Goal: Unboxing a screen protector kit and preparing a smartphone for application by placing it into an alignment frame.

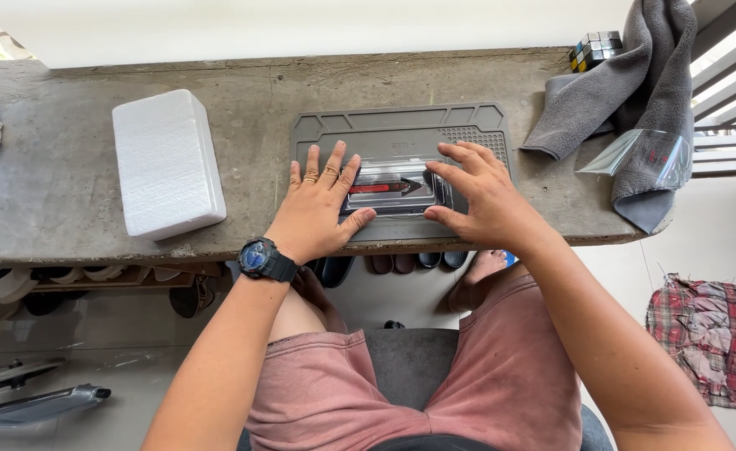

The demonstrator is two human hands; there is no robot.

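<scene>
I read this as a home, likely a porch or entry corner used as a makeshift repair bench. The worktop is a rough concrete ledge [67, 209], not a proper desk, and I see shoes and sandals [401, 262] stored on a rack beneath it. A grey towel [635, 92] is draped at the far right beside a puzzle cube [595, 50], and a plaid cloth [710, 342] lies on the pale tiled floor (all household clutter). 1 grey compartmented work mat [385, 129] and a white foam block [166, 163] give it a hobby-repair feel.
</scene>
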